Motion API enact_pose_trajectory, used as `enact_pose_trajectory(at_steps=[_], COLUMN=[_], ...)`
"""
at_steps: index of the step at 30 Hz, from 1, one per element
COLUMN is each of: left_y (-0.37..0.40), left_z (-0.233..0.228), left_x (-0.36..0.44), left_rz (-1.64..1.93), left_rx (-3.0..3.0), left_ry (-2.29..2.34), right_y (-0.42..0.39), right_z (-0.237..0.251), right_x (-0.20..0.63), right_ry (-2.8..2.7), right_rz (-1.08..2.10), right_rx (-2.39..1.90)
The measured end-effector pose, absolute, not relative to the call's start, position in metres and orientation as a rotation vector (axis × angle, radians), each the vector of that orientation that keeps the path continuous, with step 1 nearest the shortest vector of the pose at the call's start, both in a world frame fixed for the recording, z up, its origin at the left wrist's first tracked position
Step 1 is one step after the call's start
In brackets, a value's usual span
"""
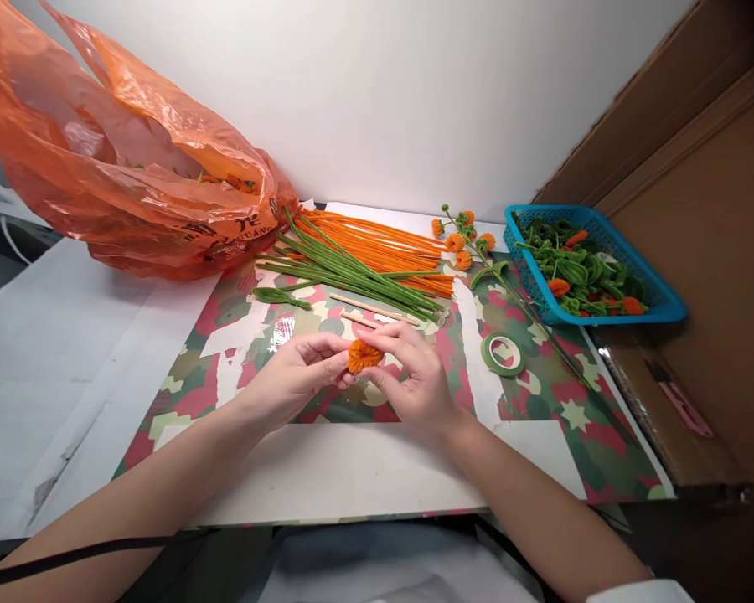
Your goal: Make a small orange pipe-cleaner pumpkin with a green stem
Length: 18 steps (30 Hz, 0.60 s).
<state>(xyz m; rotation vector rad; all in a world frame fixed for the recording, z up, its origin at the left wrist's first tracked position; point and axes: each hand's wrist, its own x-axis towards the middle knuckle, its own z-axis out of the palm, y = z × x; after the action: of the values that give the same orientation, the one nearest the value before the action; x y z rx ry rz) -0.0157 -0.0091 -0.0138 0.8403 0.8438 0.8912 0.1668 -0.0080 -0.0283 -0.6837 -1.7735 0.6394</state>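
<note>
A small orange fuzzy flower (364,357), coiled from pipe cleaner, is held between my two hands over the front of the table. My left hand (311,368) pinches its left side between thumb and fingers. On the other side, the fingers and thumb of my right hand (415,373) close around its top and right edge. Just beyond the hands lie two thin wooden sticks (374,309). Behind them are a bundle of green pipe cleaners (358,272) and a bundle of orange pipe cleaners (370,237). A green leaf piece (280,296) rests to the left.
An orange plastic bag (163,201) stands back left. A flower stem with orange blooms (499,268) lies right of the bundles, near a green tape roll (503,354). A blue basket (628,320) of green and orange pieces sits at right, above a pink-handled cutter (684,406).
</note>
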Motion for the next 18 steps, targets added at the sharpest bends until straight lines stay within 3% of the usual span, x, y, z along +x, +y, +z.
enact_pose_trajectory(at_steps=[18], left_y=[-0.017], left_z=[-0.005], left_x=[-0.007], left_rz=[0.986], left_rx=[1.0], left_ry=[0.97], right_y=[-0.006], right_z=[-0.021], right_x=[0.164], right_ry=[-1.808], right_rz=[0.392], right_rx=[-0.763])
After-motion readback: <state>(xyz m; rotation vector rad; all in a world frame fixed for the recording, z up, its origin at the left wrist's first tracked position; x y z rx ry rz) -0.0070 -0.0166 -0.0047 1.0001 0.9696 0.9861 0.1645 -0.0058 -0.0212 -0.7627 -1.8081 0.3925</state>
